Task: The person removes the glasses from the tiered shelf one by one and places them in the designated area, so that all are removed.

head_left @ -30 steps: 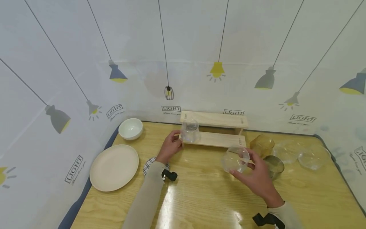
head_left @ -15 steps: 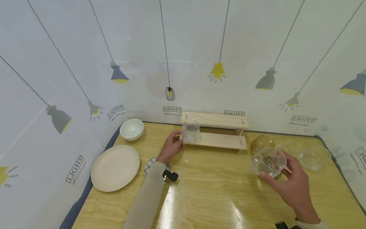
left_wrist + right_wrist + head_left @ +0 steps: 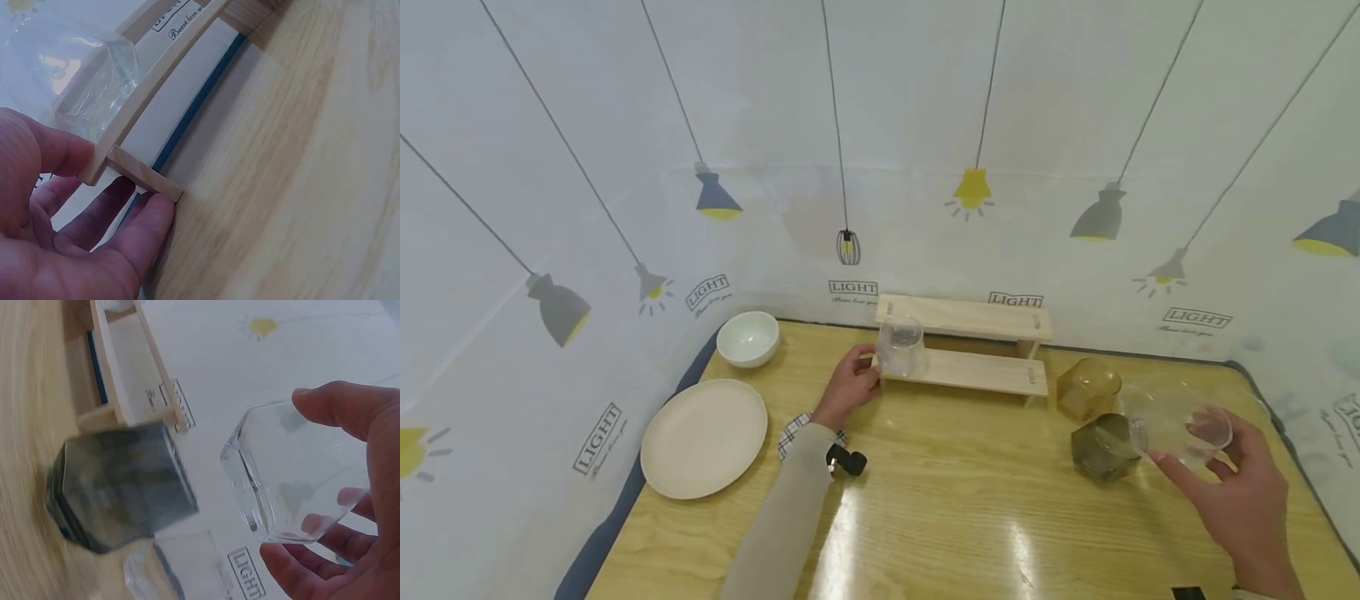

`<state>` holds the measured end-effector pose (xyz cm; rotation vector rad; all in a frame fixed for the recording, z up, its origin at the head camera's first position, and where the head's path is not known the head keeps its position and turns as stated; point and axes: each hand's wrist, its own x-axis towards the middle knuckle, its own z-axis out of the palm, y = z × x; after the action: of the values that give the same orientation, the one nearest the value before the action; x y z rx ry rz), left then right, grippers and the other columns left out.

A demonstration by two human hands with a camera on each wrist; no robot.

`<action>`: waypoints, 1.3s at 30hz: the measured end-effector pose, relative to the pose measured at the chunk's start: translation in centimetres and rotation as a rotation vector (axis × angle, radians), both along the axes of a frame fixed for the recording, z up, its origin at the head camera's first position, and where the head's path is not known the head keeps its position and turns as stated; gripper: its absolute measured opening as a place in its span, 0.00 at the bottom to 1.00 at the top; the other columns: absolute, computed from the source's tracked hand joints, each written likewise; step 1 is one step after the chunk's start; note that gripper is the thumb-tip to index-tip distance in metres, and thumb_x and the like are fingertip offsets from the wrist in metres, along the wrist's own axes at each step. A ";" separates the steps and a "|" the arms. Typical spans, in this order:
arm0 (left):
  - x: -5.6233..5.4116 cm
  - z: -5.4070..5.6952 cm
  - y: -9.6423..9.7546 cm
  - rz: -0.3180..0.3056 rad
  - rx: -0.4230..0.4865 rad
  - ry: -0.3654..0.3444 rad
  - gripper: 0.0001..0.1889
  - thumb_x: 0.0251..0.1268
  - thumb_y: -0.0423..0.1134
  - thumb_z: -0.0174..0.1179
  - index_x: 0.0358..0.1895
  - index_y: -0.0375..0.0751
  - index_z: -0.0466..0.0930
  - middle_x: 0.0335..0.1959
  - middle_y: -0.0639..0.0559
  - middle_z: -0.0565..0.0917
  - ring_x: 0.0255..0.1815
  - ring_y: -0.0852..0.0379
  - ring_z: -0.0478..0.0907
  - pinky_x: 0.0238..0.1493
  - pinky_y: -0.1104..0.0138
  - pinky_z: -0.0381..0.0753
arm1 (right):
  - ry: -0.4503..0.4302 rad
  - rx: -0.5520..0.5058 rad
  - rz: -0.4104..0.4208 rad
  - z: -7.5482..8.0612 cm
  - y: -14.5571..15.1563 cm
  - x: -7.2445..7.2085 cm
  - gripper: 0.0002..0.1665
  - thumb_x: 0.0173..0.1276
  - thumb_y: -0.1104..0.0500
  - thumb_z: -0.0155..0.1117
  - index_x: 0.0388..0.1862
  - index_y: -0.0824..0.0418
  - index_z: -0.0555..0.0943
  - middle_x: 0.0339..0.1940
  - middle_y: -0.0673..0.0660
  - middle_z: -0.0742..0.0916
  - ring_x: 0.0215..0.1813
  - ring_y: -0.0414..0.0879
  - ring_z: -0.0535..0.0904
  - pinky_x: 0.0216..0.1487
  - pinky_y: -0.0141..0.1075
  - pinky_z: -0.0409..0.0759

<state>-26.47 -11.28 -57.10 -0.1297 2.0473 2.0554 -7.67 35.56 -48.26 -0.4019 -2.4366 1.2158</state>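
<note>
My right hand point(image 3: 1243, 492) holds a clear, faceted drinking glass point(image 3: 281, 478) at the right side of the table, thumb on one side and fingers on the other. Just left of it stands a smoky grey glass point(image 3: 1101, 454), with an amber glass point(image 3: 1086, 390) behind. My left hand point(image 3: 848, 387) grips the left end of a two-tier wooden shelf point(image 3: 973, 372); in the left wrist view the thumb presses the lower board's end and fingers touch its leg. Another clear glass point(image 3: 901, 350) stands on that board, close to the left thumb.
At the left are a large cream plate point(image 3: 703, 442) and a white bowl point(image 3: 747, 340). A checked cloth point(image 3: 792, 432) lies partly under the left forearm. More clear glass point(image 3: 209, 559) shows beyond the grey one. A lamp-printed wall sheet point(image 3: 910, 225) borders the table.
My right hand has carried the clear glass to the right, past the amber and grey glasses, uncovering the grey one. The left hand stays at the shelf's end.
</note>
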 end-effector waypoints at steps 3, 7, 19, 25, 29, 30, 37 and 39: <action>-0.1 -0.1 0.1 -0.002 -0.001 0.003 0.23 0.78 0.35 0.59 0.72 0.47 0.73 0.69 0.35 0.78 0.55 0.51 0.82 0.53 0.61 0.87 | -0.041 -0.040 -0.068 -0.4 1.0 -0.1 0.46 0.64 0.58 0.82 0.78 0.46 0.71 0.58 0.28 0.73 0.58 0.23 0.70 0.49 0.11 0.71; 0.0 0.0 0.3 -0.008 0.001 -0.003 0.22 0.79 0.35 0.60 0.72 0.49 0.74 0.68 0.36 0.79 0.55 0.52 0.82 0.51 0.63 0.87 | -0.134 -0.067 -0.166 -1.3 2.1 -0.3 0.49 0.64 0.51 0.81 0.80 0.41 0.67 0.54 0.27 0.71 0.56 0.23 0.66 0.60 0.23 0.72; 0.4 0.0 0.4 -0.003 -0.026 -0.007 0.22 0.79 0.34 0.59 0.72 0.49 0.74 0.68 0.35 0.79 0.56 0.51 0.82 0.55 0.59 0.87 | -0.369 -0.005 -0.164 -4.3 4.5 -0.4 0.60 0.64 0.35 0.77 0.84 0.54 0.57 0.58 0.40 0.75 0.49 0.24 0.69 0.34 0.16 0.73; 0.5 0.2 0.3 -0.003 -0.020 -0.005 0.22 0.80 0.35 0.59 0.72 0.48 0.74 0.69 0.36 0.79 0.57 0.51 0.81 0.55 0.59 0.87 | -0.450 0.006 -0.095 -5.6 5.2 -0.4 0.56 0.63 0.31 0.76 0.76 0.60 0.62 0.70 0.62 0.75 0.58 0.45 0.79 0.29 0.25 0.77; 0.5 0.3 0.3 0.000 -0.019 -0.014 0.21 0.80 0.35 0.58 0.72 0.49 0.74 0.69 0.37 0.78 0.58 0.51 0.81 0.56 0.60 0.87 | -0.480 0.000 -0.063 -6.0 5.1 -0.5 0.58 0.65 0.31 0.74 0.75 0.65 0.59 0.76 0.70 0.69 0.71 0.73 0.71 0.28 0.26 0.75; 0.5 0.4 0.2 0.000 -0.019 -0.016 0.21 0.80 0.35 0.58 0.72 0.50 0.74 0.69 0.37 0.78 0.58 0.51 0.81 0.56 0.60 0.87 | -0.479 0.000 -0.060 -6.1 5.1 -0.6 0.58 0.65 0.31 0.75 0.76 0.65 0.59 0.76 0.70 0.70 0.71 0.72 0.71 0.29 0.25 0.75; 0.3 0.2 0.0 -0.003 -0.020 -0.010 0.21 0.80 0.35 0.58 0.72 0.50 0.74 0.69 0.37 0.78 0.58 0.51 0.81 0.56 0.60 0.87 | -0.466 -0.015 -0.037 -6.3 5.0 -0.8 0.64 0.66 0.34 0.75 0.84 0.65 0.51 0.75 0.69 0.71 0.53 0.32 0.72 0.33 0.20 0.73; 0.3 0.2 0.0 -0.005 -0.018 -0.007 0.21 0.81 0.35 0.58 0.72 0.50 0.74 0.69 0.37 0.78 0.57 0.51 0.81 0.56 0.60 0.87 | -0.457 -0.001 -0.024 -6.4 5.1 -0.8 0.64 0.67 0.35 0.75 0.84 0.66 0.50 0.75 0.70 0.71 0.50 0.24 0.64 0.32 0.19 0.73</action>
<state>-26.18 -11.28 -56.87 -0.1342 2.0604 2.0311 -8.45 40.65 -54.67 -0.7810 -2.7951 1.2207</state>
